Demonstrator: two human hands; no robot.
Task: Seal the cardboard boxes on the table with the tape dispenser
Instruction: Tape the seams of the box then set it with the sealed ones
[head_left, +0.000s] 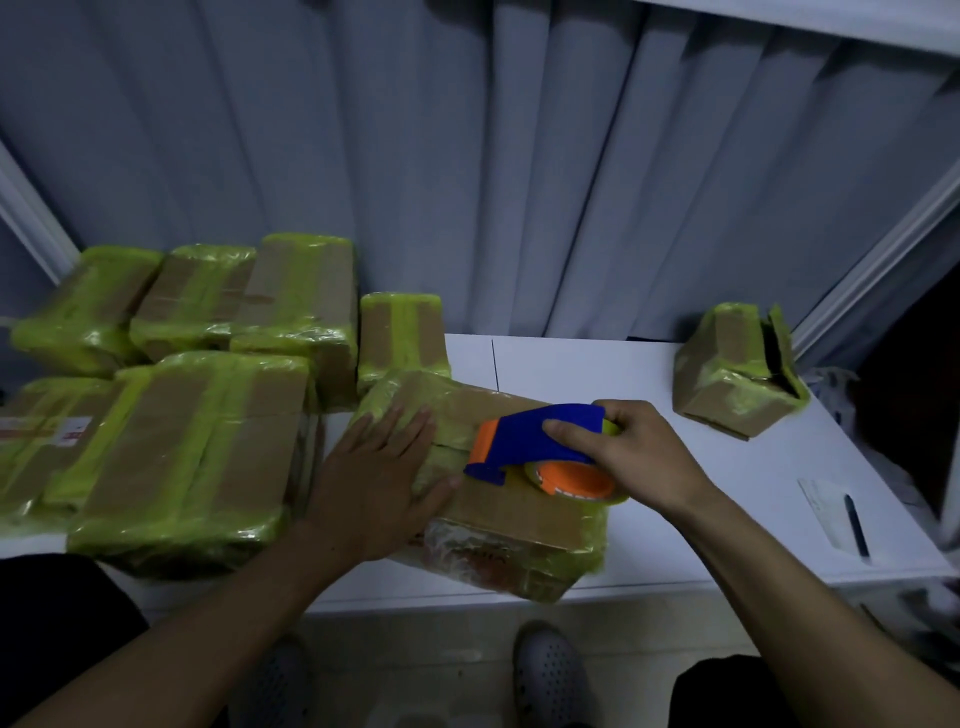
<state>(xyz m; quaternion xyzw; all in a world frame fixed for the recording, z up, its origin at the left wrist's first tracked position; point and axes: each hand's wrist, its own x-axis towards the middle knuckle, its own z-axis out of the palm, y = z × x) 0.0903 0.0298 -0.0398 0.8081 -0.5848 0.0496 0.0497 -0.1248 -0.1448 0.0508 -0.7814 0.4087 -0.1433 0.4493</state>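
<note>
A cardboard box (524, 514) lies at the front middle of the white table (649, 519), partly wrapped in green tape. My left hand (382, 478) presses flat on its left top, fingers straight. My right hand (631, 452) grips a blue and orange tape dispenser (530, 447) that rests on the box top, with its tape roll (576, 480) against the cardboard. Its front edge lies just right of my left fingertips.
Several boxes wrapped in green tape (192, 447) are piled on the left half of the table. A small crumpled taped box (737, 374) stands at the back right. A pen on a paper slip (852, 522) lies at the right edge. Grey curtains hang behind.
</note>
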